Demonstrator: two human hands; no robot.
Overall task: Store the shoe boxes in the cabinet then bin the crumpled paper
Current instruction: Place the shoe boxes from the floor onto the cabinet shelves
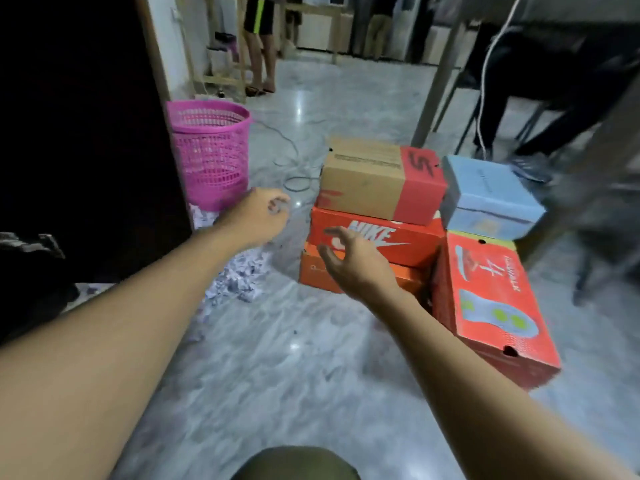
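Glossy grey marbled floor point(277, 358), and it's busy down here!
Pink plastic mesh basket point(211, 150) left, crumpled white paper point(239, 275) heaped nearby, orange cardboard shoe box point(419, 252) (bottom of a stack) beside red cardboard shoe box point(491, 306).

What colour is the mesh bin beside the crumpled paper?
The mesh bin is bright pink all over; the head view shows it clearly.

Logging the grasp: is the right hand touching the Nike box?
Cannot tell. Head view: the open right hand overlaps the Nike box, but blur hides any contact or gap.

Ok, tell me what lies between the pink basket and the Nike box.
In the head view: marble floor, a looped grey cable, and the left hand above it.
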